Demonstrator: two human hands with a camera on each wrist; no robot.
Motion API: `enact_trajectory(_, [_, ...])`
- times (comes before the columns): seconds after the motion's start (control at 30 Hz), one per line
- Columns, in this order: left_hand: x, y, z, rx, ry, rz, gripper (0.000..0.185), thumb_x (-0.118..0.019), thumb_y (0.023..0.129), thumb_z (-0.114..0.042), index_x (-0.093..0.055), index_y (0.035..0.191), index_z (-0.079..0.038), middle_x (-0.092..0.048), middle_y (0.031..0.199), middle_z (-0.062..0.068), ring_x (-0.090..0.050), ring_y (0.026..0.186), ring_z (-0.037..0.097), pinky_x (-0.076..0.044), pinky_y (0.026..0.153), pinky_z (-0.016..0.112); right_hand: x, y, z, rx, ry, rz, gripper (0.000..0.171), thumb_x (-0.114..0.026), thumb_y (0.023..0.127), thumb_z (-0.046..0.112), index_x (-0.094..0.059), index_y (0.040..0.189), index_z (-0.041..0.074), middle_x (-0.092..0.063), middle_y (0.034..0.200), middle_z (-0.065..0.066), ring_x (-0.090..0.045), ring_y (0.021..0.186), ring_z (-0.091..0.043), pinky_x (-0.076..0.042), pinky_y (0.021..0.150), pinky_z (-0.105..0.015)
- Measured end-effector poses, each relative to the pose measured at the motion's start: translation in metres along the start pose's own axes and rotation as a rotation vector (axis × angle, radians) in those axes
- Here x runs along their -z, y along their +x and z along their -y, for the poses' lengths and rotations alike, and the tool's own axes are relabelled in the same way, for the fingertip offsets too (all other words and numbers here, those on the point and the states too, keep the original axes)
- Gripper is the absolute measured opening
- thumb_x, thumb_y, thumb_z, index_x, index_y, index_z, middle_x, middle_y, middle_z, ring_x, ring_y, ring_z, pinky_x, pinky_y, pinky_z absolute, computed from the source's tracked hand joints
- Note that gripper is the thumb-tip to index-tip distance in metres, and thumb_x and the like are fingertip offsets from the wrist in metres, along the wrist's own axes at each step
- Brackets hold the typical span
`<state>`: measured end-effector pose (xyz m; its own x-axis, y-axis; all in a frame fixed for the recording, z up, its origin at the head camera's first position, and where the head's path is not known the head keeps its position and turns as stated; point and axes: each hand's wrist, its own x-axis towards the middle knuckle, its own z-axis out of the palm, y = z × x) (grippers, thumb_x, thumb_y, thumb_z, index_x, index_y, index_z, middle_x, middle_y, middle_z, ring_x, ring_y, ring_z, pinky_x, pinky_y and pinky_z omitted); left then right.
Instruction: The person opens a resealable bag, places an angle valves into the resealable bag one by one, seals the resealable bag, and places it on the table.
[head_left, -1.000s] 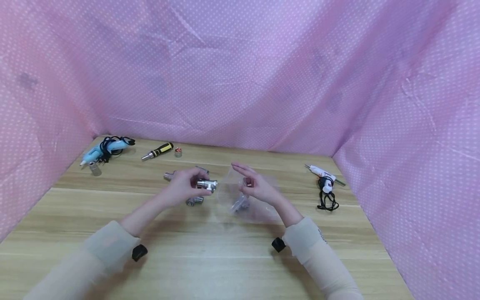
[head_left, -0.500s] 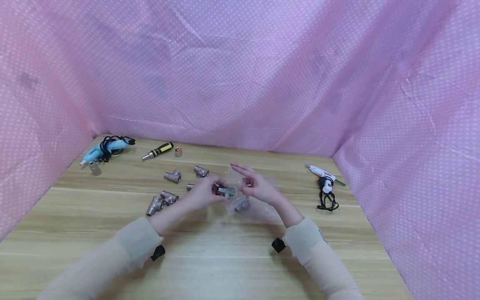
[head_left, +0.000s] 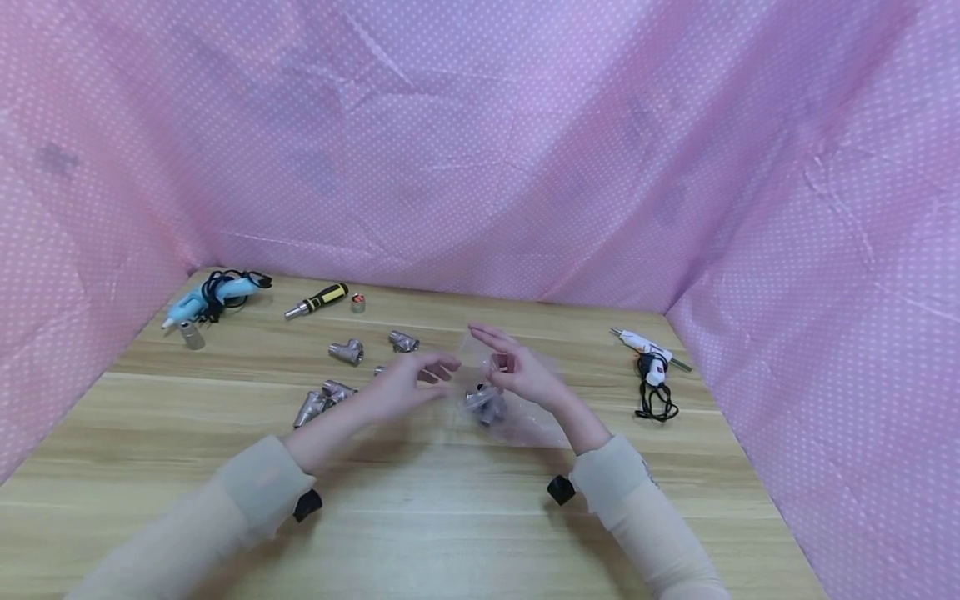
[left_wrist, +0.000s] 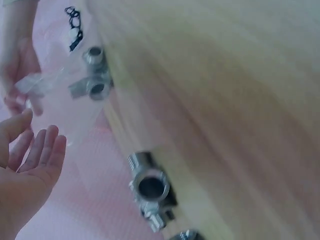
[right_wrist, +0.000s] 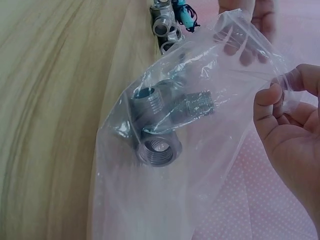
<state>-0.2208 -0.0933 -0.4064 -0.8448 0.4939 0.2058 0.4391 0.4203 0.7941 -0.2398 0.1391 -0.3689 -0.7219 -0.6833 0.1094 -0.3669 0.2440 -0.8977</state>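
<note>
My right hand (head_left: 527, 380) pinches the mouth of a clear plastic bag (right_wrist: 135, 200) between thumb and fingers. Inside the bag lie threaded metal tee fittings (right_wrist: 156, 150), seen through the film. My left hand (head_left: 405, 385) is just left of the bag's mouth, its fingers apart and holding nothing. In the left wrist view its palm and loosely bent fingers (left_wrist: 42, 150) show beside the film. Several loose tee fittings, among them one tee (head_left: 347, 352) and another tee (head_left: 403, 341), lie on the wooden table left of the bag; one is partly hidden behind the left hand.
At the back left are a blue glue gun (head_left: 225, 292) with a black cord, a metal cylinder (head_left: 192, 336), a yellow-black screwdriver (head_left: 318, 301) and a small metal ring-shaped piece (head_left: 357, 303). A white corded tool (head_left: 651, 354) lies at the right. Pink dotted cloth (head_left: 480, 150) encloses the table.
My left hand carried a tee fitting rightward to the bag's mouth and let it go; the fitting is now in the bag. The right hand has kept its grip on the bag.
</note>
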Motion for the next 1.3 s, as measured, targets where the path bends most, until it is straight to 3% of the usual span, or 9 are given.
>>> enact_trajectory(0.17, [0.021,-0.006,0.000,-0.037,0.077,-0.006,0.050,-0.074,0.081,-0.016,-0.056,0.126,-0.007,-0.062,0.122,0.009,-0.058,0.108,0.026,-0.049,0.094,0.044,0.002,-0.001,-0.002,0.011,-0.003,-0.002,0.063,-0.051,0.089,-0.009,-0.025,0.146,-0.003,-0.016,0.155,-0.018,-0.048,0.066,-0.006,-0.048,0.053,-0.019])
enact_trajectory(0.43, [0.057,-0.027,0.006,-0.002,0.147,-0.006,0.066,-0.076,0.077,-0.036,-0.050,0.134,-0.018,-0.057,0.132,0.004,-0.051,0.122,0.024,-0.040,0.104,0.050,0.000,-0.002,-0.006,0.006,-0.013,-0.014,0.064,-0.054,0.089,-0.006,-0.026,0.146,-0.001,-0.016,0.156,-0.016,-0.050,0.068,-0.007,-0.049,0.052,-0.019])
enact_trajectory(0.57, [0.073,-0.039,0.015,-0.005,0.169,0.020,0.068,-0.077,0.077,-0.035,-0.048,0.135,-0.017,-0.051,0.138,0.004,-0.045,0.127,0.025,-0.039,0.104,0.051,-0.002,-0.003,-0.007,-0.004,-0.018,-0.008,0.065,-0.054,0.089,-0.006,-0.026,0.147,0.000,-0.015,0.156,-0.015,-0.048,0.067,-0.007,-0.049,0.052,-0.019])
enact_trajectory(0.73, [0.091,-0.058,0.032,-0.005,0.225,0.025,0.070,-0.079,0.075,-0.029,-0.047,0.136,-0.014,-0.048,0.139,0.010,-0.050,0.121,0.034,-0.042,0.098,0.056,-0.003,-0.002,-0.008,0.008,-0.027,-0.004,0.064,-0.053,0.088,-0.008,-0.026,0.146,-0.001,-0.014,0.156,-0.018,-0.046,0.065,-0.006,-0.046,0.051,-0.018])
enact_trajectory(0.93, [0.106,-0.082,0.051,0.021,0.317,0.020,0.072,-0.081,0.072,-0.020,-0.048,0.135,-0.012,-0.048,0.137,0.015,-0.040,0.126,0.039,-0.032,0.102,0.063,-0.003,-0.002,-0.007,0.006,-0.022,-0.009,0.064,-0.053,0.089,-0.007,-0.026,0.146,0.000,-0.015,0.156,-0.016,-0.046,0.064,-0.006,-0.047,0.049,-0.018])
enact_trajectory(1.3, [0.119,-0.111,0.082,0.124,0.367,0.091,0.082,-0.083,0.066,-0.026,-0.045,0.138,-0.010,-0.040,0.143,0.020,-0.030,0.131,0.045,-0.023,0.102,0.069,-0.003,-0.003,-0.006,-0.018,-0.022,-0.009,0.065,-0.054,0.088,-0.007,-0.027,0.147,0.001,-0.016,0.156,-0.014,-0.046,0.064,-0.005,-0.047,0.051,-0.018])
